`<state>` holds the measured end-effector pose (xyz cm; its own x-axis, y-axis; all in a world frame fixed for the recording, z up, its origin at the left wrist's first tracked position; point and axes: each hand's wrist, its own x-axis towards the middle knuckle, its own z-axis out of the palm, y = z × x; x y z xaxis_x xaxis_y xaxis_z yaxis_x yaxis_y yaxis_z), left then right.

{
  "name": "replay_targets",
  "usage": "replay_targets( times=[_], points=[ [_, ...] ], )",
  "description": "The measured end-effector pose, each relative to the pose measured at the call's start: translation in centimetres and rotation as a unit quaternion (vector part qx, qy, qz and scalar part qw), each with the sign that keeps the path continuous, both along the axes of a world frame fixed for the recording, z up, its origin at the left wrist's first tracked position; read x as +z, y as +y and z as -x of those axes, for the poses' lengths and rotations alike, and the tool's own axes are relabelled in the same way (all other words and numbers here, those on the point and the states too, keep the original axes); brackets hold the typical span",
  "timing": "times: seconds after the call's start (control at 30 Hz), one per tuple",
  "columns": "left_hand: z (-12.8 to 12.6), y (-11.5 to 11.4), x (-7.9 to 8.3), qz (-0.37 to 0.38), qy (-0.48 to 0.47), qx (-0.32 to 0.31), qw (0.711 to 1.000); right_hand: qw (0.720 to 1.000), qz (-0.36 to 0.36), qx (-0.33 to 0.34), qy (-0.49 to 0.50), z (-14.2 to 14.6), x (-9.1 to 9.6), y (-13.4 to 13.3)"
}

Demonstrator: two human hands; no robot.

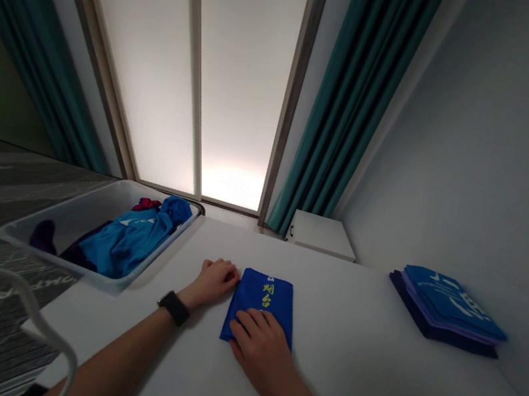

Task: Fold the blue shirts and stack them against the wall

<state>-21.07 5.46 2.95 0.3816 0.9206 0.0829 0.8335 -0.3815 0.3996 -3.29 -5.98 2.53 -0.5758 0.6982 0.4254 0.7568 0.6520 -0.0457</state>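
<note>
A folded blue garment [264, 297] with yellow lettering lies on the white table [366, 377] in front of me. My right hand [262, 346] lies flat on its near edge, fingers stretched out and pressing on the cloth. My left hand [215, 279], with a black watch on the wrist, rests on the table against the garment's left edge. Its fingers are curled under, and I cannot make out whether they pinch the cloth.
A white bin [63, 218] holding blue, purple and red clothes sits at the table's left edge. A stack of folded blue and dark garments [449, 308] lies at the right by the wall. Behind are a window, teal curtains and a small white cabinet [322, 235].
</note>
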Motion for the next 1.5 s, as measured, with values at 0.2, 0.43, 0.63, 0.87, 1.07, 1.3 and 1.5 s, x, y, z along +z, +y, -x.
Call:
replay_targets(
  times=[0.2, 0.43, 0.63, 0.87, 1.07, 1.3, 1.5],
  points=[
    [0.0, -0.3, 0.6, 0.011, -0.001, -0.014, 1.000, 0.999, -0.029, -0.014, -0.017, 0.5, -0.1, 0.0],
    [0.6, -0.6, 1.1, 0.033, -0.024, -0.037, 0.998, 0.997, -0.062, -0.039, -0.038, 1.1, -0.6, -0.1],
    [2.0, -0.4, 1.8, 0.054, -0.052, -0.128, 0.989, 0.994, -0.049, -0.080, -0.061, 2.4, -0.1, -0.6],
    [3.0, -1.2, 2.8, 0.089, 0.003, -0.168, 0.982, 0.988, -0.109, -0.105, -0.017, 2.6, -0.8, -0.6],
    [2.9, -2.7, 2.6, 0.072, 0.046, -0.171, 0.982, 0.990, -0.088, -0.107, 0.004, 2.2, -0.8, -0.7],
    [2.6, -3.3, 2.0, 0.044, 0.053, -0.163, 0.984, 0.994, -0.071, -0.077, 0.038, 1.8, -1.5, -0.4],
    [2.2, -3.6, 1.9, 0.043, 0.066, -0.149, 0.986, 0.993, -0.083, -0.056, 0.058, 1.4, -1.7, -0.6]
  ],
)
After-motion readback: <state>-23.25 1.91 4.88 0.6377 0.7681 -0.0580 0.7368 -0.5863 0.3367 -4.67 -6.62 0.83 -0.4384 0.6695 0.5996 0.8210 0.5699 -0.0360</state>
